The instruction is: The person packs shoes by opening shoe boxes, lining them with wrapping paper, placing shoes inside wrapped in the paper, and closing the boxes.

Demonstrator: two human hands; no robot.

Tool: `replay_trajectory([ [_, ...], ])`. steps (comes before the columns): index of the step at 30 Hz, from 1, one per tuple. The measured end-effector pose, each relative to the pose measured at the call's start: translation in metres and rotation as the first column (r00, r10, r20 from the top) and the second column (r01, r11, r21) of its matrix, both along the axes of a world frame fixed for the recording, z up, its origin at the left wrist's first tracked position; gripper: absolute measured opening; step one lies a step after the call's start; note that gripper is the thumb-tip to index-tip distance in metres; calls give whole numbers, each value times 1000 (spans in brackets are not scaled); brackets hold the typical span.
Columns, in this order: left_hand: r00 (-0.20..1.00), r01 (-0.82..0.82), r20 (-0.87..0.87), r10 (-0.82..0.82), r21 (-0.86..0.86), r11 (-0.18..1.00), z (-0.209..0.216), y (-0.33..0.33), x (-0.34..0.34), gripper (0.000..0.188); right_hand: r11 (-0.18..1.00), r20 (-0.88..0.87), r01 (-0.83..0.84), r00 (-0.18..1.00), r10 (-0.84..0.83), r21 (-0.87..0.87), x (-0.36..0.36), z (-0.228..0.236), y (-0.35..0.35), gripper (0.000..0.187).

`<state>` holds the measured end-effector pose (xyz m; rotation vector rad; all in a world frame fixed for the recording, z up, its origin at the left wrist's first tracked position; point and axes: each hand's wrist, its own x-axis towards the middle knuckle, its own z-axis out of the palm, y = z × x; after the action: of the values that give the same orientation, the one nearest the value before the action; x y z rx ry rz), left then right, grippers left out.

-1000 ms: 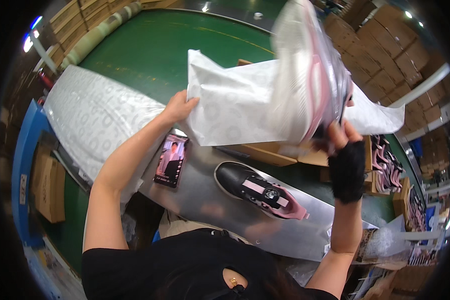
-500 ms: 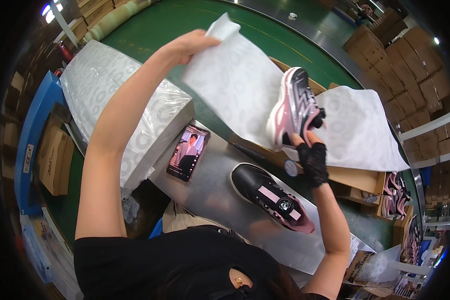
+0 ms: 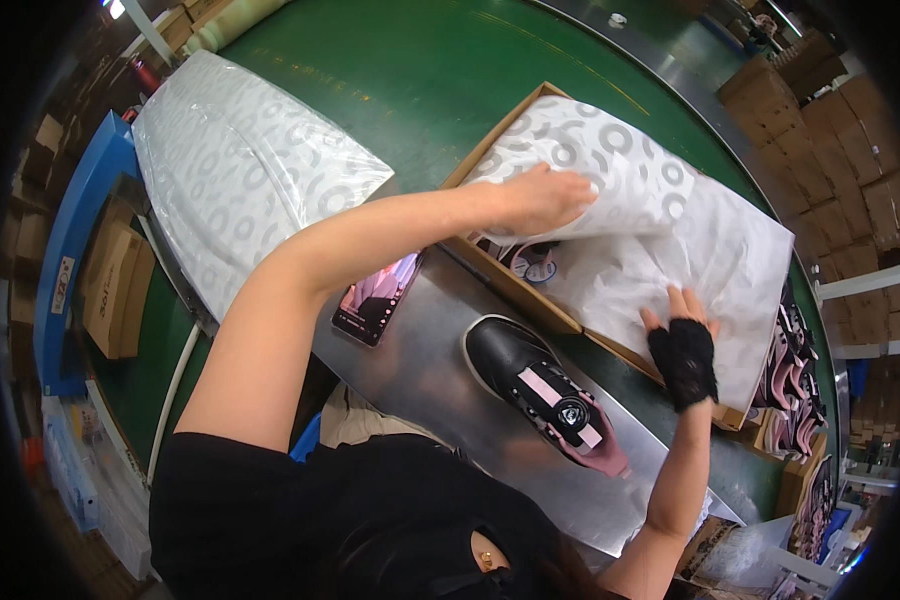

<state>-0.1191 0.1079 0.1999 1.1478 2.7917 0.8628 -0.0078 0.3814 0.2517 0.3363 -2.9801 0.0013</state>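
A shoebox [image 3: 530, 303] stands on the bench with patterned white wrapping paper [image 3: 650, 180] folded across its top. My left hand [image 3: 542, 200] is over the near left part of the box, its fingers closed on the paper. My right hand [image 3: 685, 355], in a black fingerless glove, lies on the paper at the near right with its fingers apart. Under the paper's edge a bit of a black and pink shoe and a round tag [image 3: 541, 271] show; the rest is covered. A single black and pink sneaker [image 3: 545, 400] rests on the metal surface nearer me.
Left of the box lies a phone [image 3: 375, 300] with its screen lit, partly behind my left forearm. A plastic-wrapped stack of patterned paper [image 3: 260, 160] fills the left side. More shoes [image 3: 795, 375] sit at the right. Cartons [image 3: 820, 150] are piled beyond the green belt [image 3: 420, 60].
The shoe that my right hand held is in the box, mostly under paper. My left hand has brought its sheet down and right over the box. My right hand has let go of the shoe.
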Motion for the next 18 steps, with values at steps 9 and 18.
replay_trajectory([
  [9,998,39,-4,-62,-727,686,10,28,27,60,881,-85,-138,990,112,-452,80,30,14,28],
  [18,940,295,101,-325,235,926,33,3,149,80,505,744,665,665,-64,-551,153,-70,64,34],
])
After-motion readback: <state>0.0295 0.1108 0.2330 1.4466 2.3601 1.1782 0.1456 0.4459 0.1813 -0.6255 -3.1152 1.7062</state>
